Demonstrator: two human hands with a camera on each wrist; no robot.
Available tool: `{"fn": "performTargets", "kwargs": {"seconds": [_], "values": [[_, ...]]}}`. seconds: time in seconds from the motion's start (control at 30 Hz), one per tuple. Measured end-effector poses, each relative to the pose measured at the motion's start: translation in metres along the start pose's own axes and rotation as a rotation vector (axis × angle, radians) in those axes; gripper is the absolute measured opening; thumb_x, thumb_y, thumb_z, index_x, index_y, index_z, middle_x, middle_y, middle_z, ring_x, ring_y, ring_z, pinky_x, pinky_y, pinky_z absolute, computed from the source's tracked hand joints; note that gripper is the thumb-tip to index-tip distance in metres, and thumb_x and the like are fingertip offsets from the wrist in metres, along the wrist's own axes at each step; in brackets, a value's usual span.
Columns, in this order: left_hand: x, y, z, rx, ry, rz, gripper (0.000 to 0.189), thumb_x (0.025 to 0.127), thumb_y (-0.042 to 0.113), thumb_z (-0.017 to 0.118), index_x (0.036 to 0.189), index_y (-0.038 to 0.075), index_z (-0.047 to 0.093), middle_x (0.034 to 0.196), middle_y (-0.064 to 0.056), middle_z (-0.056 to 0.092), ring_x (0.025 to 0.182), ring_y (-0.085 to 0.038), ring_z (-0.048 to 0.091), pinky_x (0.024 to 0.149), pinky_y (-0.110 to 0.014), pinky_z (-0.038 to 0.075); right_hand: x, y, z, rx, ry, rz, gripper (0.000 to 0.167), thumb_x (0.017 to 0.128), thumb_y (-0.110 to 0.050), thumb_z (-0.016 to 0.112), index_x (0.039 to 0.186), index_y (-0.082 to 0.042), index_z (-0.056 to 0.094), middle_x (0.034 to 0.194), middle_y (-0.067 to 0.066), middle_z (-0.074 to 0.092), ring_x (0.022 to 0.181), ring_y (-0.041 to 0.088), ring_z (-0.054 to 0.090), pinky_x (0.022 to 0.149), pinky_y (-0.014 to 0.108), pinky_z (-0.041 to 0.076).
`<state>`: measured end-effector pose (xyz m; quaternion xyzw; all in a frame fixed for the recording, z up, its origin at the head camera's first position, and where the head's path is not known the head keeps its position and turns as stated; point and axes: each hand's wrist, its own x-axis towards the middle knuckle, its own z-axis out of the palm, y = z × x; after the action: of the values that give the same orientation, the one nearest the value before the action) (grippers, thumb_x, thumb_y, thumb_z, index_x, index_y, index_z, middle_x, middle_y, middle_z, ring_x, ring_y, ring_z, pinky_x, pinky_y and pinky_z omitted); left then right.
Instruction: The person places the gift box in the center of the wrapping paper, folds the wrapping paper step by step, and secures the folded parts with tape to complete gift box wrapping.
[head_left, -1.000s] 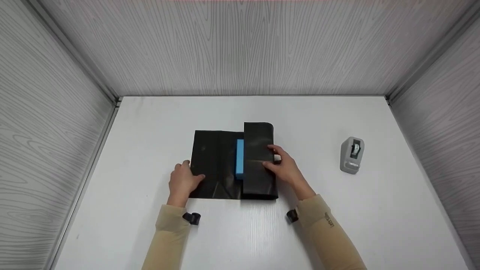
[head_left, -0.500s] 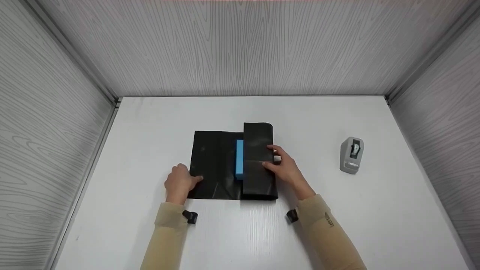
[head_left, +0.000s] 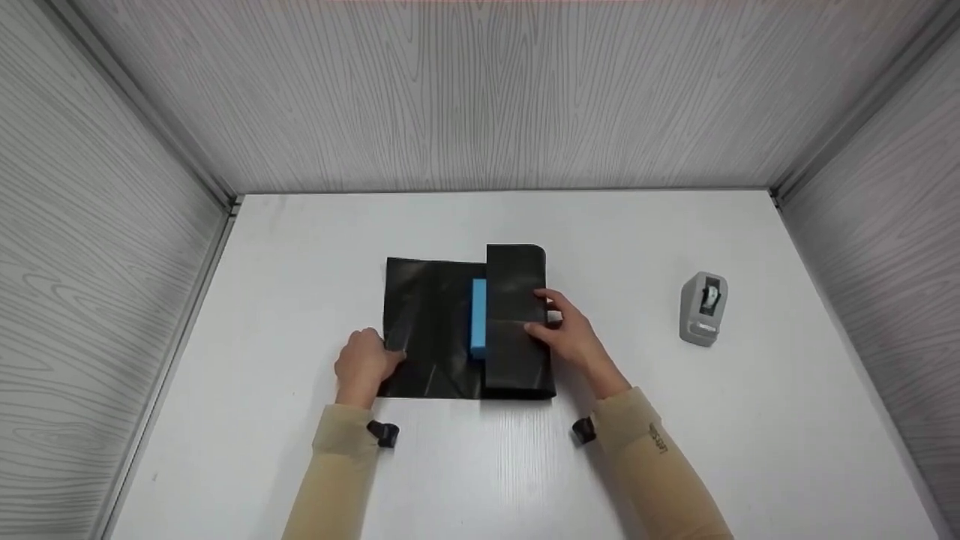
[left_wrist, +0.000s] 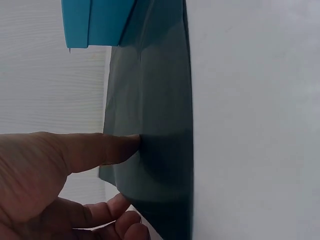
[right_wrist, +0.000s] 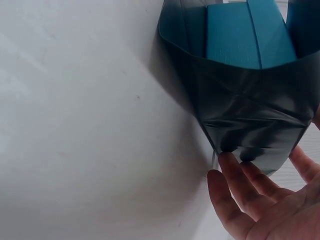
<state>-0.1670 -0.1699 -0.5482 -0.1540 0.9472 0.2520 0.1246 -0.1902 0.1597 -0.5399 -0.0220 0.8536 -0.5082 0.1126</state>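
A black, glossy wrapping sheet [head_left: 427, 322] lies on the table with its right part folded over to the left as a flap [head_left: 516, 270]. Under it sits a blue box [head_left: 478, 319]; only its left strip shows from the head, and more of the box [right_wrist: 235, 37] appears in the right wrist view. My left hand [head_left: 363, 367] pinches the sheet's left edge, thumb on top and fingers curled beneath, as the left wrist view shows. At the fold on the right, my right hand [head_left: 571, 336] holds the flap with thumb and index finger on it, other fingers against the side.
To the right on the white table [head_left: 780, 420] stands a grey tape dispenser [head_left: 703, 309] with a roll in it. Wood-grain panels [head_left: 480, 97] close off the back and both sides.
My left hand shifted slightly left, then back a little right. The sheet's left side now bows up somewhat from the table. The right hand and flap stay nearly still.
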Motion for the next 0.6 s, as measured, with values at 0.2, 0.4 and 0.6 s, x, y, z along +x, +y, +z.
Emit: {"fn": "performTargets", "kwargs": {"seconds": [0.2, 0.4, 0.6], "values": [[-0.0014, -0.0013, 0.0007, -0.03, 0.012, 0.019, 0.037, 0.087, 0.024, 0.072, 0.106, -0.005, 0.059, 0.097, -0.022, 0.065, 0.081, -0.035, 0.064, 0.067, -0.048, 0.051, 0.002, 0.0, 0.0007, 0.005, 0.001, 0.007, 0.063, 0.09, -0.024, 0.072, 0.147, -0.024, 0.044, 0.141, 0.013, 0.046, 0.113, 0.031, 0.057, 0.083, 0.041, 0.05], [-0.0012, -0.0035, 0.0, -0.083, 0.044, 0.052, 0.052, 0.088, 0.023, 0.07, 0.127, -0.006, 0.052, 0.116, -0.028, 0.062, 0.094, -0.041, 0.064, 0.076, -0.051, 0.052, 0.0013, -0.0008, 0.0009, 0.004, 0.004, 0.003, 0.062, 0.091, -0.023, 0.072, 0.147, -0.024, 0.044, 0.142, 0.013, 0.046, 0.114, 0.03, 0.056, 0.082, 0.042, 0.049], [0.0022, -0.004, -0.0061, -0.247, 0.132, 0.115, 0.031, 0.091, 0.017, 0.064, 0.113, -0.004, 0.064, 0.1, -0.02, 0.067, 0.085, -0.033, 0.064, 0.074, -0.047, 0.051, 0.0016, -0.0004, -0.0001, 0.003, 0.0, 0.0, 0.062, 0.091, -0.023, 0.072, 0.147, -0.023, 0.044, 0.141, 0.013, 0.046, 0.114, 0.03, 0.055, 0.084, 0.042, 0.049]]}}
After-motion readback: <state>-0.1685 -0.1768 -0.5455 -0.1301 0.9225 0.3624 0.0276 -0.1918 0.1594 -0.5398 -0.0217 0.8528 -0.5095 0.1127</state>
